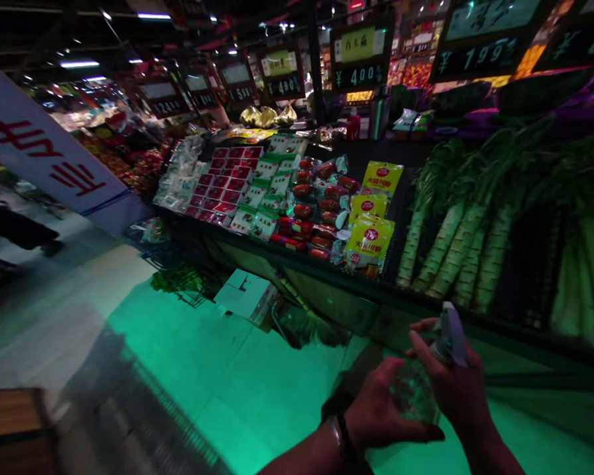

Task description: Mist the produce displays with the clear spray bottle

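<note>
In the lower right, my left hand (379,404) curls its fingers and thumb around a clear, rounded container (416,392). What it holds inside is too dark to make out. My right hand (456,377) is closed at the container's upper end, on a purple-grey curved piece (455,335) that looks like a handled lid. Whether lid and container are joined is hidden by the fingers. Both hands are held in front of the vegetable stand, below thick green-topped stalks (458,254). A dark band and a bracelet circle my left wrist.
On the stand lie yellow packets (370,239), wrapped sausages (304,211), green-white packs (262,192) and red packs (222,181). Price signs (360,59) hang above. Below are a white box (245,293) and a basket of greens (178,280). A person's leg (17,227) shows at left.
</note>
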The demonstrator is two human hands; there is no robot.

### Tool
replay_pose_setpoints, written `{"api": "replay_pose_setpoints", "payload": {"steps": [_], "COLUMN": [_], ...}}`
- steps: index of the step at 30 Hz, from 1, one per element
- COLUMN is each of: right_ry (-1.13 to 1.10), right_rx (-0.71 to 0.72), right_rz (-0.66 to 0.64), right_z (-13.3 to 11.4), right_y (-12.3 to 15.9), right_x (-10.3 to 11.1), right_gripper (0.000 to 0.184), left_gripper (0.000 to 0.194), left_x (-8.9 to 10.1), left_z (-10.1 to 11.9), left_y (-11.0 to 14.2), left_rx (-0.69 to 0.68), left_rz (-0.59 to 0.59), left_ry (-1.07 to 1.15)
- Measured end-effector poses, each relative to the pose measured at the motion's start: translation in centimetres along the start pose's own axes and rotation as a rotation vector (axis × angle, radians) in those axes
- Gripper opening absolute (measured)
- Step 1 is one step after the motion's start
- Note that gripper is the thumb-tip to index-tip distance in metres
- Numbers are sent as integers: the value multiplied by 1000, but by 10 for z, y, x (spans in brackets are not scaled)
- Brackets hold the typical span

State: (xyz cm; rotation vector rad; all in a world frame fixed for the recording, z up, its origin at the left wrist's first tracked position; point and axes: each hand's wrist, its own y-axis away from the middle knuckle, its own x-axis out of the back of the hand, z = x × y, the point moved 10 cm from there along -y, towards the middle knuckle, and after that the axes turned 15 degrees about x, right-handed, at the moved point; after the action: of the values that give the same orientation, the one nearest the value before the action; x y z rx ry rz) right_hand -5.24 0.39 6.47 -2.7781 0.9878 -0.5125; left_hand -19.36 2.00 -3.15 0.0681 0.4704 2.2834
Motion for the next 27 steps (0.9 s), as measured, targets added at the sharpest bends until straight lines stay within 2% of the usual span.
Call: {"api": "replay_pose_setpoints", "payload": {"steps": [3,6,9,16,23,27], "right_ry": [17,14,-1,-1,54,30], "right_rx": [-21,-14,-10,46,103,98], "right_rz": [-53,-81,-70,-33,-32,-40], "right_z": [-5,-12,-22,-69,-100,-107], "right_y": [-3,-13,-28,-64,-99,-115], "right_x": [-20,-45,-78,-167,-223,-255], "right_gripper": [54,51,42,29,29,29], "left_gripper": [103,98,93,92,95,98], "left_x": [13,34,72,176,242,274], "left_z": [12,18,26,51,82,92], "left_y": [6,7,5,-8,-21,-26], "left_rx": [-3,68,91,6,-30,-30], "left_rz": [-12,-17,31,102,112,113], "left_ry": [65,92,14,-95,-120,-98]}}
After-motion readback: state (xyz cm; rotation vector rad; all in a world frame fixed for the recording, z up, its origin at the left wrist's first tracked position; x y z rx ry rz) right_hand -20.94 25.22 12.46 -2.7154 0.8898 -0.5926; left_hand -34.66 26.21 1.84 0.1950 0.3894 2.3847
